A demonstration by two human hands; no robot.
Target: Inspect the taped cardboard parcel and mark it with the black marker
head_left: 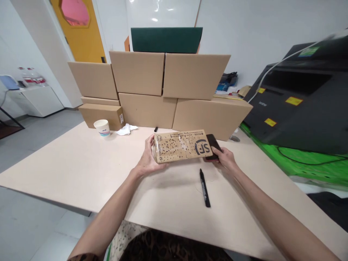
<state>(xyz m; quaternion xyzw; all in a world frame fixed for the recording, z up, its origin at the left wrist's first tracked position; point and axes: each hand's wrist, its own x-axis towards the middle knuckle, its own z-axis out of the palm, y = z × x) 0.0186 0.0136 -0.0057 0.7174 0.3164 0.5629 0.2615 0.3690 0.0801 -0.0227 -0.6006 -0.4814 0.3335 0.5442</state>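
My left hand (pixel 149 158) grips the left end of a small brown SF Express cardboard box (pixel 176 146), tilted so its printed face shows dark specks and a band of clear tape. At the box's right end, my right hand (pixel 226 157) is closed on a dark flat smartphone (pixel 213 143). Part of the phone is hidden behind the box, and whether the two touch I cannot tell. A black marker (pixel 204 188) lies on the table below the box. Farther back rests a small black piece, like a marker cap (pixel 156 129).
Large cardboard boxes (pixel 146 110) are stacked along the table's (pixel 81 159) back, topped by a dark green box (pixel 166 40). A paper cup (pixel 102 128) and crumpled tissue (pixel 127 129) stand back left. To the right is a big black printer (pixel 301 94) with a white cable.
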